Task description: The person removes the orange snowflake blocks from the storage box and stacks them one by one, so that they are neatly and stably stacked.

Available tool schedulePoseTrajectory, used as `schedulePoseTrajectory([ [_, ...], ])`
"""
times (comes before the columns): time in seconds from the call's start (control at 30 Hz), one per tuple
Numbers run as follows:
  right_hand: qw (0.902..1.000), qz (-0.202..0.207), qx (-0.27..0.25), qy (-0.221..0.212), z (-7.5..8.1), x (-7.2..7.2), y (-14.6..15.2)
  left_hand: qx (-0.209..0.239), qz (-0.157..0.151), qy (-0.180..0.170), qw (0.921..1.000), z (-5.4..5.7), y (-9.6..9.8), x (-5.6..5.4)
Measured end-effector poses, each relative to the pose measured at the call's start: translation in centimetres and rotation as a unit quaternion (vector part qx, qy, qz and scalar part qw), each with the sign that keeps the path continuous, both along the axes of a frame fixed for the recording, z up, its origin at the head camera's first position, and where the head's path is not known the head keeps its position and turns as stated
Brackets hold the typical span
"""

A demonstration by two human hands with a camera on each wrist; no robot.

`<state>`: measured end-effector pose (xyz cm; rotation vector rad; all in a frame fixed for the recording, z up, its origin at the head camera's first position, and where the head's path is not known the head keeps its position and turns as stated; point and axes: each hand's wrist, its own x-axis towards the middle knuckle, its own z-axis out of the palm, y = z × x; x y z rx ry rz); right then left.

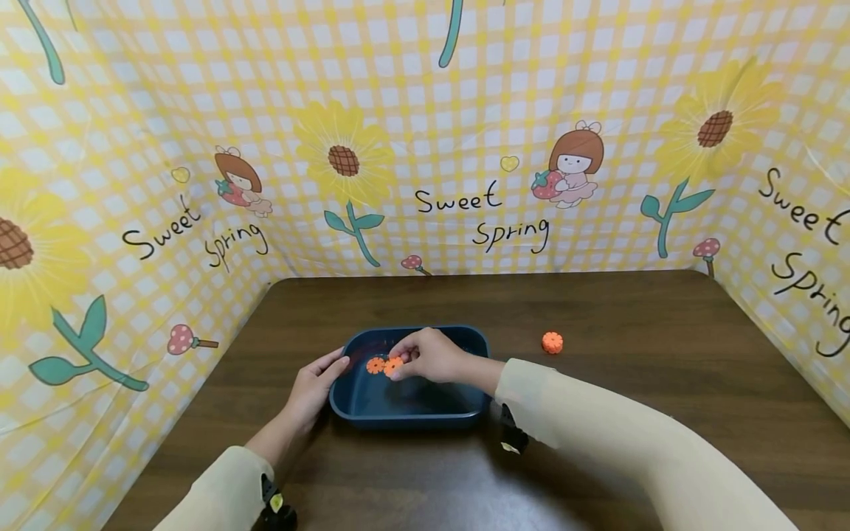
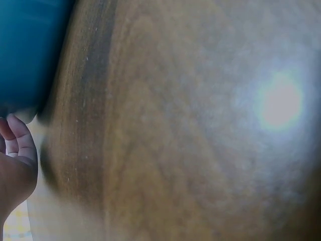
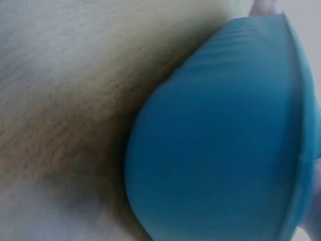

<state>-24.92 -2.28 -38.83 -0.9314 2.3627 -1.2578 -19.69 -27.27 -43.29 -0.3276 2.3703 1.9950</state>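
A dark blue rectangular plastic basin (image 1: 412, 421) stands on the table. My left hand (image 1: 312, 387) grips its left end, thumb along the rim; the left wrist view shows some of those fingers (image 2: 19, 133) beside the blue wall. Over the inside of the basin, my right hand (image 1: 432, 356) pinches an orange notched disc (image 1: 392, 367) between thumb and fingers. Another orange notched disc (image 1: 375, 365) is right beside it, their edges meeting in the head view. In the right wrist view the basin's outer wall (image 3: 215, 135) covers most of the frame and hides the fingers' work.
On the brown wooden table (image 1: 637, 354), to the right of the basin, lies a small thick orange piece with a notched edge (image 1: 552, 342). A yellow checked cloth (image 1: 451, 133) with printed flowers closes off the back and both sides.
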Motion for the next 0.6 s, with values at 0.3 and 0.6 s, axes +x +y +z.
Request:
schedulePoseTrajectory([
  [0.3, 0.9976, -0.041, -0.053, 0.018, 1.9, -0.2, 3.2, 0.000, -0.002, 0.001, 1.0000, 0.2, 0.0, 0.0],
  [0.6, 0.9911, -0.086, -0.085, 0.056, 2.1, -0.6, 7.2, -0.004, -0.001, 0.004, 1.0000, 0.1, 0.0, 0.0],
])
